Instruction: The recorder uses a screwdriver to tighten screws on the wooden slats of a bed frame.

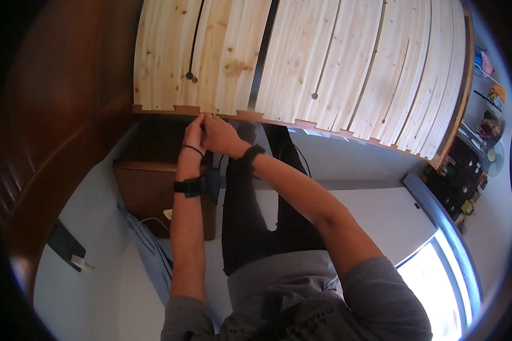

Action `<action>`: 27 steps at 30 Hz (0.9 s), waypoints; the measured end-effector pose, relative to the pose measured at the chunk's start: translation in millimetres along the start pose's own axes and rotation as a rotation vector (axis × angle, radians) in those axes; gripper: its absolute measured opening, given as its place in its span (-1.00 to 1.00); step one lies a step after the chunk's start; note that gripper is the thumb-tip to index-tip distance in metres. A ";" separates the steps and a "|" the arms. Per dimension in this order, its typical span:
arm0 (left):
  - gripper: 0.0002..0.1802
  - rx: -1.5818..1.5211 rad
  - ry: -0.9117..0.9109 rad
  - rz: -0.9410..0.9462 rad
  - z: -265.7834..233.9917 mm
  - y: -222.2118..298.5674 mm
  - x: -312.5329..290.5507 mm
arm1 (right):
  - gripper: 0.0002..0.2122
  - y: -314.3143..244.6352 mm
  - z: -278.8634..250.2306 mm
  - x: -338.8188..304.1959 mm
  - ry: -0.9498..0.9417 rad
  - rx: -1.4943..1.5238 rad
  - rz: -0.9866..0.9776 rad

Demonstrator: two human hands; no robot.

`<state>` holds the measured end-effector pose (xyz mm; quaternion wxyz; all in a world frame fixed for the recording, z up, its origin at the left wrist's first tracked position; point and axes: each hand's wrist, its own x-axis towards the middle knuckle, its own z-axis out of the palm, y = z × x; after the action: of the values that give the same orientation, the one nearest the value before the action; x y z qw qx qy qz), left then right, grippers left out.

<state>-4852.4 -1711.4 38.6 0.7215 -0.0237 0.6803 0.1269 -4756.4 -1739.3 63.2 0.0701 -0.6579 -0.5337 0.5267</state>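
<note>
A bed base of pale wooden slats [290,62] stretches across the top of the view, resting on a darker frame edge [335,129]. At that near edge, toward the left, both my hands come together. My left hand [194,134] has its fingers closed against the edge, with a thin dark band at its wrist. Right beside it and touching it, my right hand [221,136] is closed too, its fingertips pinched at the end of a slat. Whatever lies between the fingers is too small or hidden to make out.
A dark wooden headboard [68,74] rises along the left. Below the bed edge stands a brown bedside cabinet [159,193] with a cable. A blue-grey curtain [148,250] hangs beside it. Bright window light [432,290] enters at lower right; a cluttered dark shelf [455,170] stands far right.
</note>
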 end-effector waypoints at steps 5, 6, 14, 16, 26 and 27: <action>-0.74 0.187 -0.042 0.121 1.8 -1.7 -2.3 | -0.53 19.3 -9.4 -4.5 -0.013 0.493 -0.091; -0.73 0.283 -0.063 0.156 3.6 -0.2 -4.2 | -0.53 20.8 -14.1 -7.5 -0.018 0.507 -0.097; -0.81 1.780 0.452 0.662 24.4 -13.2 -7.6 | -0.70 99.6 -92.3 -69.0 -0.077 0.352 0.039; -0.86 2.013 0.577 0.610 38.9 -12.8 -14.8 | -0.75 133.7 -119.6 -90.1 -0.026 0.278 0.048; -0.83 2.302 0.569 0.409 75.1 -29.7 2.6 | -0.77 262.8 -188.8 -173.0 0.165 0.186 0.482; -0.82 2.301 0.536 0.346 80.6 -26.6 0.8 | -0.77 264.7 -184.4 -175.7 0.162 0.191 0.488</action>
<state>-4768.0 -1720.3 40.0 0.1279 0.7029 0.5178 -0.4706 -4426.6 -1900.2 78.9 0.0453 -0.7976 -0.2998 0.5215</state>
